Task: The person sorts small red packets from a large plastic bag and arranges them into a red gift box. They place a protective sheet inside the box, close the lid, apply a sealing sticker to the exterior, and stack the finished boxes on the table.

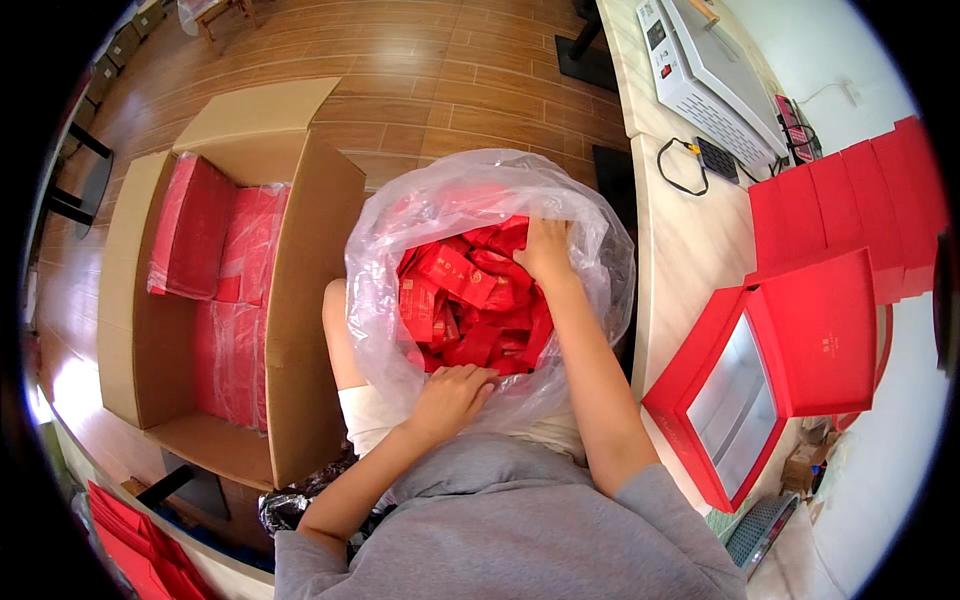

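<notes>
Both hands at a bag of loose red packets

Small flat packets of glossy red wrapping (458, 277) lie jumbled inside a large bag of clear, wrinkled plastic film (375, 290), its mouth gaping. The right hand (546, 250) reaches in at the bag's far right side, beside the packets; its fingertips are partly hidden, so whether they grasp a packet or film cannot be told. The left hand (452, 400) rests on the bag's near rim, fingers loosely bent; whether it pinches the film is unclear.

The packets look light, thin and rather slippery, likely to slide over one another; a flat end or edge seems the best hold. The film looks limp, so a gathered fold of rim should serve.

Left of the bag stands an open brown cardboard box (316, 330); to its right, an open red box with a silvery interior (700, 358).
</notes>
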`<state>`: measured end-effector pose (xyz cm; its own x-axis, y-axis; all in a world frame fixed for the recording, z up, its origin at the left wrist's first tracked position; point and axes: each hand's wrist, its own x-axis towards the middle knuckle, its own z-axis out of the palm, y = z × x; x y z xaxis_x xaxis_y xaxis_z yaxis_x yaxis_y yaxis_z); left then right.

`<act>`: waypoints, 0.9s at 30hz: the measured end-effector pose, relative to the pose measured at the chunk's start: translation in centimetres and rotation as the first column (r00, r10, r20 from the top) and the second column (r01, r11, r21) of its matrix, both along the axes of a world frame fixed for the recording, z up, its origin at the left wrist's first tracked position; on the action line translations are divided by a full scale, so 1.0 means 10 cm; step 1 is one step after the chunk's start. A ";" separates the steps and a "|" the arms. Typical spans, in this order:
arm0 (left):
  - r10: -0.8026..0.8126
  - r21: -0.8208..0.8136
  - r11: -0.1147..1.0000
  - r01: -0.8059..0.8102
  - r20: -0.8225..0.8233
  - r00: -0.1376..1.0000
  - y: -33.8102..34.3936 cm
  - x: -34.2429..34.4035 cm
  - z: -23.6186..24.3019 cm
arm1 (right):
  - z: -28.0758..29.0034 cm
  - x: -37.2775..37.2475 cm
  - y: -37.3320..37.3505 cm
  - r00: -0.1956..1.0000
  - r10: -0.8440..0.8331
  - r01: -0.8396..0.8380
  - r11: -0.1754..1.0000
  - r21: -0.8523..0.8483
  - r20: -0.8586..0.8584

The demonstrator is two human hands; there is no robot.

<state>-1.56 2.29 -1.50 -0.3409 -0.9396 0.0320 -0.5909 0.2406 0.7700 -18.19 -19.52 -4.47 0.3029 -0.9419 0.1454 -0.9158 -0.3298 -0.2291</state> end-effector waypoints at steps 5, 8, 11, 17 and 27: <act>0.141 0.104 0.987 -0.126 -0.150 0.979 0.02 0.03 0.02 | 0.01 0.03 -0.05 0.945 0.150 -0.143 0.989 0.046 -0.290; 0.130 0.165 0.981 -0.104 -0.156 0.979 -0.02 0.01 0.09 | -0.05 -0.09 -0.10 0.971 0.170 -0.203 0.958 -0.201 -0.169; 0.151 0.121 0.984 -0.127 -0.220 0.964 -0.05 0.01 0.12 | 0.24 -0.04 -0.03 0.993 0.118 -0.117 0.992 0.040 -0.023; 0.542 0.352 0.838 -0.417 -0.626 0.560 -0.10 0.14 -0.01 | 0.99 0.19 0.62 0.749 0.039 -0.273 0.928 0.254 0.661; 0.695 0.686 0.715 -0.136 -0.674 0.252 -0.36 0.17 0.21 | 0.39 -0.10 1.18 0.057 -0.780 -0.777 0.358 0.518 0.623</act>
<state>0.11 -1.35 0.59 0.0727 -0.9109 -0.4061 0.5564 -0.3009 0.7745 -19.22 -7.72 -0.53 0.6576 -0.6479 -0.3844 0.3480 0.7138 -0.6078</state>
